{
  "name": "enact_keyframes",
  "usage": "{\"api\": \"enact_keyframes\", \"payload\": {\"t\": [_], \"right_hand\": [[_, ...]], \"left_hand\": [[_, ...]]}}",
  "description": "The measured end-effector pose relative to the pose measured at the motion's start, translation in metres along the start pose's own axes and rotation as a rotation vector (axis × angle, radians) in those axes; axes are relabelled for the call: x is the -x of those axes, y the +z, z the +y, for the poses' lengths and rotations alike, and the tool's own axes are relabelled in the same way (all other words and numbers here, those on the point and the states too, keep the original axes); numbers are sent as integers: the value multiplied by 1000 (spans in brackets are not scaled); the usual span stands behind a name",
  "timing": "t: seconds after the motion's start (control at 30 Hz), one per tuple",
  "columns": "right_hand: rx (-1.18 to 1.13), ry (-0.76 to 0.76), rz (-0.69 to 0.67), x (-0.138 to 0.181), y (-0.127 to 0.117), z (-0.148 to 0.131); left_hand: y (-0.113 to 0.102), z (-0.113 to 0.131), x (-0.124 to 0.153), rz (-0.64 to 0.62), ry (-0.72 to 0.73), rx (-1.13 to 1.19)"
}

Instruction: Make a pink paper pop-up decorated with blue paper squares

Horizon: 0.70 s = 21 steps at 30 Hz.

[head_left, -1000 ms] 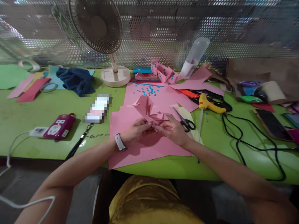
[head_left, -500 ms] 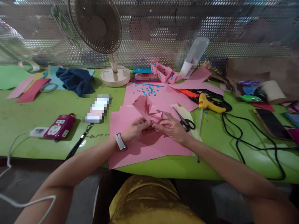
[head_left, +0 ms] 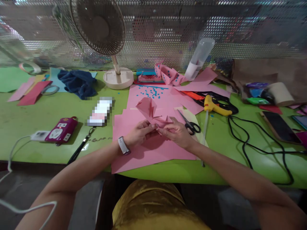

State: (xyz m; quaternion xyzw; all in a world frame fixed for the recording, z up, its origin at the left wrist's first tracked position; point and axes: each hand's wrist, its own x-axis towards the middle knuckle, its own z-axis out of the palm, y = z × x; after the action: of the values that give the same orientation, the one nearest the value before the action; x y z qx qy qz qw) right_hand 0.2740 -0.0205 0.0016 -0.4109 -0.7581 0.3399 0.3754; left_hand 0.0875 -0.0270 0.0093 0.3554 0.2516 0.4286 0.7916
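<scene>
Between my two hands is a folded pink paper piece (head_left: 146, 108), with a wide pleated flap standing up and a pointed part to the right. My left hand (head_left: 141, 132), with a watch on its wrist, pinches its lower edge. Close against it, the thumb and fingers of my right hand (head_left: 176, 131) grip the same piece from the right. My fingertips hide where the folds meet. Beneath both hands lie pink paper sheets (head_left: 134, 153) on the green table (head_left: 96, 153). Black-handled scissors (head_left: 192, 126) rest just right of my right hand.
A yellow glue gun (head_left: 216, 108) with a black cord lies to the right, near a phone (head_left: 279, 126). At the back stand a fan (head_left: 118, 78) and pink folded paper (head_left: 169, 74) with blue dots. To the left are another phone (head_left: 100, 110) and a purple socket block (head_left: 61, 129).
The pointed right part of the folded paper has shifted very slightly under my right fingers. Both hands stay in nearly the same place, still gripping it.
</scene>
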Motion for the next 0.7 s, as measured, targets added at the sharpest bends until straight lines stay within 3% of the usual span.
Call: {"api": "enact_keyframes", "payload": {"t": [0.2, 0.47, 0.7], "right_hand": [[-37, 93, -18, 1, -1, -2], [5, 43, 9, 0, -1, -2], [-73, 58, -51, -4, -4, -4]], "left_hand": [[-2, -1, 1, 14, -13, 15], [-1, -2, 0, 2, 11, 28], [-1, -3, 0, 58, 9, -6]]}}
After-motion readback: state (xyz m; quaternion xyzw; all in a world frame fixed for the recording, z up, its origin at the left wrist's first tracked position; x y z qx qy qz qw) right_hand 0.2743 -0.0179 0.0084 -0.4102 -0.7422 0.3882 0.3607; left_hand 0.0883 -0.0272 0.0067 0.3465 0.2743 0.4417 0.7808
